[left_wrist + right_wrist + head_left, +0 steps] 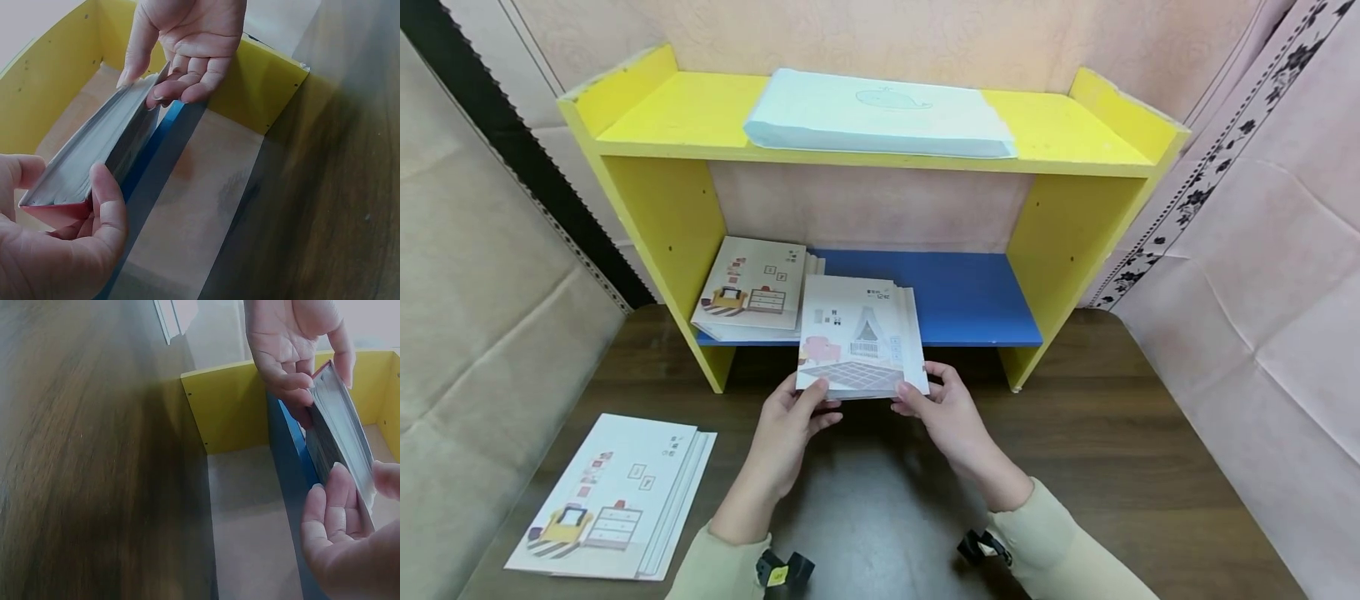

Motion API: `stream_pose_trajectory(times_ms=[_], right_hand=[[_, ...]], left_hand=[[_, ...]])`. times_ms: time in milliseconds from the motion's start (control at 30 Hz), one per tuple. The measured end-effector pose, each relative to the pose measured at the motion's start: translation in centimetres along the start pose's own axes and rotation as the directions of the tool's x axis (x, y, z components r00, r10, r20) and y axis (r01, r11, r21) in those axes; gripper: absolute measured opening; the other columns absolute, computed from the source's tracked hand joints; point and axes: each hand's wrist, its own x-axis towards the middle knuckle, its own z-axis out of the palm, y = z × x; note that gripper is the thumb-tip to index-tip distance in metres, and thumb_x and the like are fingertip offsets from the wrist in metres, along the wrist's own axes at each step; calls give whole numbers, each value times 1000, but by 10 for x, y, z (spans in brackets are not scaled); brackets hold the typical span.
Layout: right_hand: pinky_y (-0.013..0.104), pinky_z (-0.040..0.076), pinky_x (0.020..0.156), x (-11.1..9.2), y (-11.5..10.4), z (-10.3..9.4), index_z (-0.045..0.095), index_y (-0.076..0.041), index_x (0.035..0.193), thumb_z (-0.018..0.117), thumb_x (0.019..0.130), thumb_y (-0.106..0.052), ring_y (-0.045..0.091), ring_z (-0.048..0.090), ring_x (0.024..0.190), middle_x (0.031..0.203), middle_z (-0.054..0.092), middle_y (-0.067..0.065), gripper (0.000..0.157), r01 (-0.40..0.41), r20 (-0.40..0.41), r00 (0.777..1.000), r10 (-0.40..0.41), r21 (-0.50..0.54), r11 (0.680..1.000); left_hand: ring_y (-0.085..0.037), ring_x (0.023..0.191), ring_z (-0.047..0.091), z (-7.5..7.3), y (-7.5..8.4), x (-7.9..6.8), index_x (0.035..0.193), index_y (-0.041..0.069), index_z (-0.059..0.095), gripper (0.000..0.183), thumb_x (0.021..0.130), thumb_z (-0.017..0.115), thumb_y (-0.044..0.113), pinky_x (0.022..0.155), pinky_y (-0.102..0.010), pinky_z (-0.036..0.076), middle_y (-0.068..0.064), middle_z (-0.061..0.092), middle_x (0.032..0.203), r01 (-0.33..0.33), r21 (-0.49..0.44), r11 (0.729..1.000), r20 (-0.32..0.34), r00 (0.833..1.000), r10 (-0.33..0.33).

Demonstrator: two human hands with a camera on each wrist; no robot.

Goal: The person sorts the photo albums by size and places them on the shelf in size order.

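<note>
Both hands hold a small stack of white-covered notebooks [865, 333] by its two near corners, thumbs on top and fingers beneath. My left hand [786, 429] grips the left corner, my right hand [955, 417] the right one. The stack overlaps the front edge of the blue shelf [973, 300] in the head view. The top cover carries a pink chair and a tent-like drawing. In the left wrist view, page edges of the tilted stack [94, 147] face up between the hands, with a red spine at one end.
Another notebook pile [752, 283] lies at the left of the blue shelf, beside the held stack. More notebooks [602, 500] lie fanned on the wooden table [1150, 467] at front left. A pale blue package [887, 117] rests atop the yellow rack [1075, 242]. Fabric walls [1247, 317] flank both sides.
</note>
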Motion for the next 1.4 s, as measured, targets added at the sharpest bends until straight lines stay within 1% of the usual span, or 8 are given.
stream_pose_trajectory(times_ms=[267, 433, 633, 767, 967, 1167, 1300, 1400], right_hand=[[38, 54, 85, 3, -1, 2, 36, -3, 132, 67, 92, -15, 40, 65, 96, 111, 63, 20, 52, -4, 3, 1000, 4, 12, 1000], [40, 54, 86, 6, -4, 4, 37, -3, 130, 67, 92, -14, 37, 66, 92, 110, 64, 19, 50, -1, -12, 1000, 2, 18, 1000], [39, 54, 86, 13, -7, 7, 39, -5, 129, 68, 91, -16, 33, 67, 89, 108, 65, 18, 49, 8, -24, 1000, -8, 11, 1000], [36, 54, 85, 18, -8, 9, 41, -5, 127, 69, 91, -18, 35, 67, 90, 107, 66, 17, 47, 9, -37, 999, -9, -12, 1000], [39, 54, 86, 25, -9, 10, 42, -2, 122, 69, 91, -18, 30, 68, 86, 107, 66, 18, 44, 24, -50, 998, -25, -11, 1000], [41, 54, 86, 34, -7, 10, 46, 0, 121, 69, 91, -23, 29, 68, 86, 103, 67, 17, 44, 38, -49, 998, -40, -36, 999], [44, 53, 86, 39, -6, 10, 48, 1, 119, 68, 92, -24, 35, 67, 89, 101, 68, 20, 42, 34, -52, 998, -37, -50, 998], [43, 54, 85, 42, -6, 10, 51, 1, 116, 68, 92, -27, 35, 67, 88, 100, 68, 23, 41, 21, -55, 998, -24, -58, 998]], left_hand=[[-37, 105, 55, -4, 4, 2, 133, 7, 47, 44, 98, 59, 32, 87, -35, 53, -18, 56, 121, -17, 23, 1000, 11, 1000, 16], [-33, 103, 57, -3, 8, 4, 133, 5, 47, 46, 98, 58, 33, 88, -34, 53, -19, 55, 121, -5, 32, 999, 7, 1000, 4], [-39, 108, 54, -3, 9, 8, 131, 4, 48, 49, 96, 59, 37, 89, -33, 52, -19, 55, 119, 12, 3, 1000, -27, 1000, -12], [-35, 107, 56, -4, 8, 13, 130, 4, 49, 51, 95, 61, 39, 89, -32, 51, -18, 56, 119, 25, -9, 1000, -40, 999, -26], [-33, 108, 58, -5, 8, 21, 127, 3, 51, 53, 94, 62, 41, 89, -32, 51, -18, 56, 118, 37, -15, 999, -53, 998, -37], [-23, 96, 66, -4, 10, 30, 123, -1, 53, 56, 93, 61, 46, 86, -32, 53, -19, 57, 114, 72, 13, 997, -89, 994, -70], [-21, 91, 66, -3, 10, 36, 118, -3, 54, 56, 92, 61, 46, 85, -32, 54, -22, 56, 111, 66, 10, 998, -120, 991, -64], [-21, 90, 65, -2, 10, 41, 117, -3, 56, 56, 91, 63, 46, 84, -32, 54, -19, 57, 107, 54, 2, 999, -149, 987, -53]])
